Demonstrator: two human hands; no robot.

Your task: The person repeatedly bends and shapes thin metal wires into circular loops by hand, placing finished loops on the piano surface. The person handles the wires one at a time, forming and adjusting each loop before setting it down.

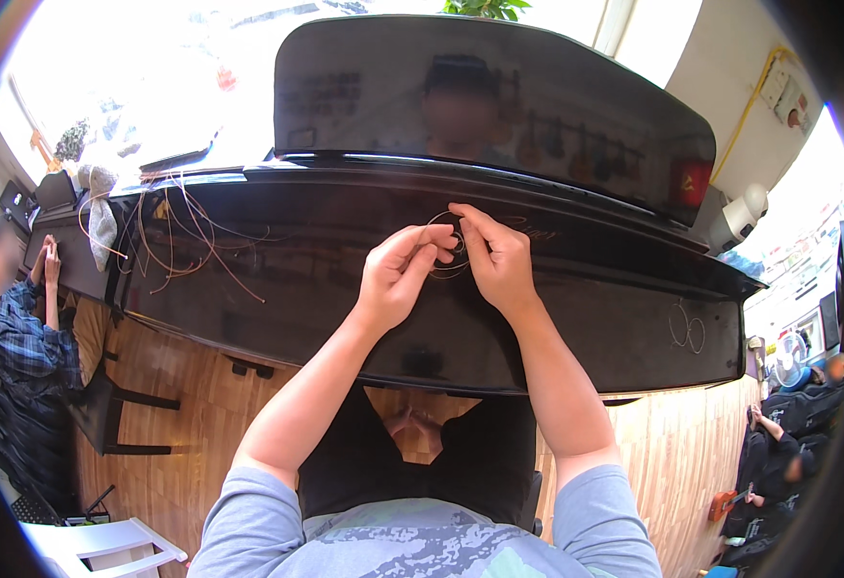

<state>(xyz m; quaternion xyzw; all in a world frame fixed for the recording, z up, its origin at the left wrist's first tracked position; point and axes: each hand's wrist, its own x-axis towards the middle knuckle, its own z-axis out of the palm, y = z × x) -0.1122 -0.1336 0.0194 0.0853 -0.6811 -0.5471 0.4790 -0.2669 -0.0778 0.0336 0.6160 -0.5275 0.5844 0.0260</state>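
Observation:
Over the closed lid of a black piano point(345, 318), my left hand point(390, 275) and my right hand point(501, 262) meet close together. Between them is a thin coiled string point(438, 221), like a metal instrument string, its loop showing around my fingertips. The fingers of both hands are bent and pinch the coil; the exact grip points are partly hidden by the fingers. To the left, several loose copper-coloured strings point(212, 252) sprawl across the lid. Another coiled string point(696, 335) lies on the lid at the right.
The piano's raised black panel point(480, 91) stands behind my hands. At the far left a person point(22, 318) sits beside a dark bench point(114, 409). A white chair point(104, 544) stands lower left. More people point(793, 433), a fan point(788, 358) and a small guitar-like instrument point(722, 505) are at the right.

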